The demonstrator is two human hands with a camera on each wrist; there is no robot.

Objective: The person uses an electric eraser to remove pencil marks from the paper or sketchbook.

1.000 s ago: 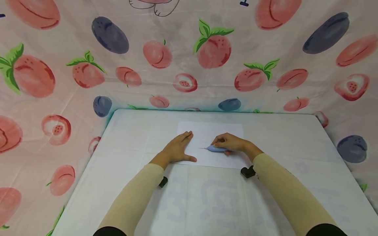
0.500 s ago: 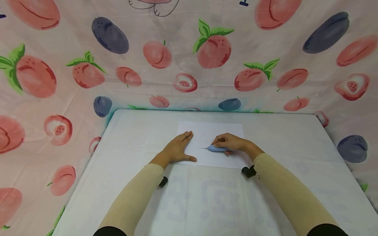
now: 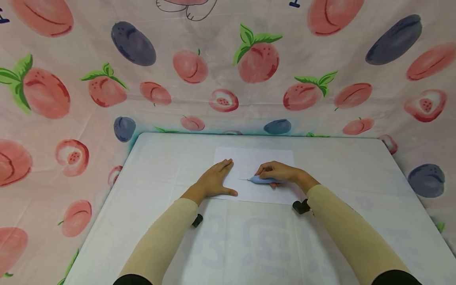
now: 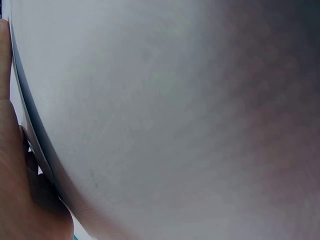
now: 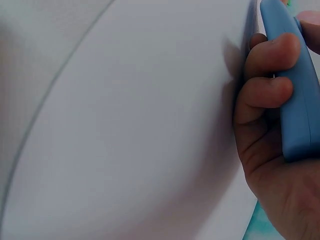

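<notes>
A white sheet of paper (image 3: 261, 158) lies on the white-covered table. On the sheet's left part rests my left hand (image 3: 213, 180), palm down, fingers straight and thumb spread to the right. My right hand (image 3: 279, 172) grips a blue-handled tool with a thin needle-like metal tip (image 3: 261, 179) over the paper, the tip pointing left towards my left hand. Whether the tip touches the paper I cannot tell. In the right wrist view, curled fingers wrap the thick blue handle (image 5: 300, 100). The left wrist view catches only the edge of my left hand (image 4: 20, 165) beside the pale surface.
The white table (image 3: 160, 158) extends around the paper on all sides. Behind it and at both sides hangs a pink cloth (image 3: 213, 35) printed with fruit. A dark wrist device (image 3: 301, 207) sits under the right cuff, and another (image 3: 197, 220) under the left.
</notes>
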